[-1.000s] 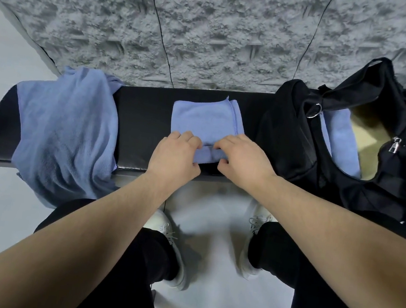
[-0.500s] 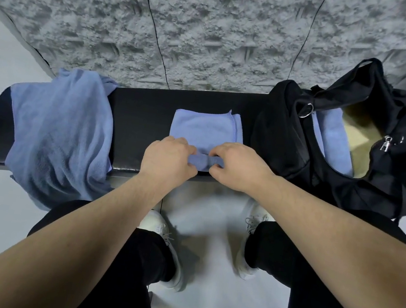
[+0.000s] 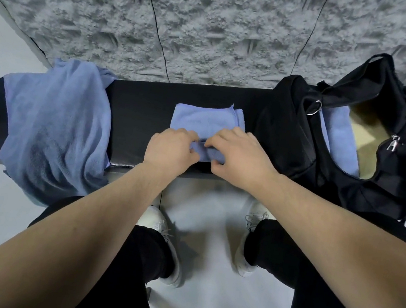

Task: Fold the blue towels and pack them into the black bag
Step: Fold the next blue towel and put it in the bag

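A small folded blue towel lies in the middle of the black bench. My left hand and my right hand sit side by side at its near edge, fingers curled round a rolled-up fold of the cloth. An unfolded blue towel hangs over the bench's left end and down its front. The open black bag stands on the right end, with a folded blue towel inside it.
A rough grey stone wall rises right behind the bench. Pale floor tiles lie below, with my black-trousered legs and white shoes on them. The bag's strap and metal ring drape over its opening.
Both hands have drawn closer together and rolled the towel's near edge up and away from me, so less of the flat towel shows. The view has shifted slightly.
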Available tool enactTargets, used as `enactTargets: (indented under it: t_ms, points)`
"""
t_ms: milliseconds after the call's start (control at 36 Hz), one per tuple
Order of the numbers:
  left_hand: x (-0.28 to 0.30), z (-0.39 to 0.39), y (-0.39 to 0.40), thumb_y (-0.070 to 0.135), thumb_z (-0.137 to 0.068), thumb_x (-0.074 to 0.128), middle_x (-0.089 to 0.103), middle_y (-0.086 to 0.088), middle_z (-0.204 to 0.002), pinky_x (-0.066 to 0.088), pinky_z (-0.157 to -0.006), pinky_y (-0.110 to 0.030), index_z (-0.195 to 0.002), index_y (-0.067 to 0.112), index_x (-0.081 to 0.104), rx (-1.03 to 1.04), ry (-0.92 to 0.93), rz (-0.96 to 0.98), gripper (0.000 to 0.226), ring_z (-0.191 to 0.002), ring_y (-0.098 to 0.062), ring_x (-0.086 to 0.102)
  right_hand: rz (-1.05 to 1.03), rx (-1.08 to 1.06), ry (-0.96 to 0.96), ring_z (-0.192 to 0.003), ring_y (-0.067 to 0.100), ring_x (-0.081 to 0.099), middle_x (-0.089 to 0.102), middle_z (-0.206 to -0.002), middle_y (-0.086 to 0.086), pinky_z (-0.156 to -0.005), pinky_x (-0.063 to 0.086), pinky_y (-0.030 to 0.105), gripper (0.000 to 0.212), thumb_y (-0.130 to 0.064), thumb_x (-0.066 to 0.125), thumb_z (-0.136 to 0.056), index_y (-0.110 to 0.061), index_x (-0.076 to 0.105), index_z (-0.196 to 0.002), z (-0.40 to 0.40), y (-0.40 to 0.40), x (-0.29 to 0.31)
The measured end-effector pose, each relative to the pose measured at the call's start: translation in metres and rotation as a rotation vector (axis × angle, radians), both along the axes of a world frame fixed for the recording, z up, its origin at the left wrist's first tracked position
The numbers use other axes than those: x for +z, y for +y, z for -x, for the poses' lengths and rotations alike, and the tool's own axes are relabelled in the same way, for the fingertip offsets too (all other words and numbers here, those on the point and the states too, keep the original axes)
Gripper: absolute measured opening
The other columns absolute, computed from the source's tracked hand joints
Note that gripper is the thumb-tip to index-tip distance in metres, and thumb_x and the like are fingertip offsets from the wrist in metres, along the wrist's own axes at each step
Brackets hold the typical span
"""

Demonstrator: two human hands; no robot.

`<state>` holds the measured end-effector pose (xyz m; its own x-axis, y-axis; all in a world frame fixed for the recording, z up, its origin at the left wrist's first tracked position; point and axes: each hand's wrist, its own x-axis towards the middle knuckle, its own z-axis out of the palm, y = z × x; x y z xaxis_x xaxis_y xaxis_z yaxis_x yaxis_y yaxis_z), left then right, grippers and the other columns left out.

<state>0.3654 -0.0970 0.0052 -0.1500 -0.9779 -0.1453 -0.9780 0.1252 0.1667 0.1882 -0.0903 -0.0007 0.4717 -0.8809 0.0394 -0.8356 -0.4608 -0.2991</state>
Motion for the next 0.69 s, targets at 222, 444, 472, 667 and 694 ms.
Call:
enactTargets:
  t_ms: [222,444,472,667,694]
  points:
    - [-0.002,-0.002,0.002,0.015,-0.088,0.054,0.063,0.005,-0.116,0.030,-0.075,-0.030,-0.113,0.021,0.064,-0.021,0.034,0.187,0.028,-0.100,-0.022,0.052,-0.039,-0.017,0.016,-0.113,0.019,0.047,0.058,-0.124,-0.008,-0.082,0.024,0.026,0.043,-0.017,0.056,-0.089,-0.024,0.056,-0.132,0.001,-0.002,-0.004]
    - [-0.001,-0.002,0.010,0.020,-0.081,0.061,0.061,0.004,-0.115,0.032,-0.078,-0.030,-0.123,0.021,0.060,-0.130,-0.097,0.154,0.042,-0.106,-0.022,0.054,-0.163,-0.111,-0.084,-0.120,0.020,0.047,0.061,-0.127,-0.008,-0.099,0.034,0.033,0.042,-0.014,0.049,-0.092,-0.024,0.057,-0.133,-0.003,-0.001,-0.006]
    - [0.000,-0.002,0.010,0.018,-0.081,0.061,0.063,0.003,-0.114,0.032,-0.078,-0.030,-0.123,0.020,0.061,-0.135,-0.098,0.162,0.042,-0.104,-0.023,0.056,-0.171,-0.118,-0.096,-0.119,0.021,0.048,0.063,-0.124,-0.007,-0.099,0.035,0.034,0.041,-0.014,0.049,-0.092,-0.023,0.058,-0.131,-0.003,0.000,-0.006]
    - [0.007,0.000,0.017,0.026,-0.082,0.059,0.048,0.008,-0.084,0.027,-0.071,-0.029,-0.095,0.024,0.058,-0.141,-0.125,0.080,0.013,-0.076,-0.019,0.044,-0.228,-0.139,-0.143,-0.101,0.021,0.055,0.066,-0.105,-0.003,-0.088,0.040,0.030,0.041,-0.013,0.050,-0.088,-0.026,0.062,-0.125,-0.001,0.009,-0.001]
    - [0.008,0.001,0.018,0.027,-0.082,0.058,0.044,0.009,-0.079,0.027,-0.070,-0.029,-0.088,0.026,0.052,-0.138,-0.128,0.053,0.009,-0.074,-0.018,0.042,-0.249,-0.149,-0.143,-0.098,0.022,0.056,0.065,-0.103,-0.002,-0.086,0.044,0.032,0.041,-0.013,0.050,-0.087,-0.027,0.063,-0.124,-0.001,0.010,0.000]
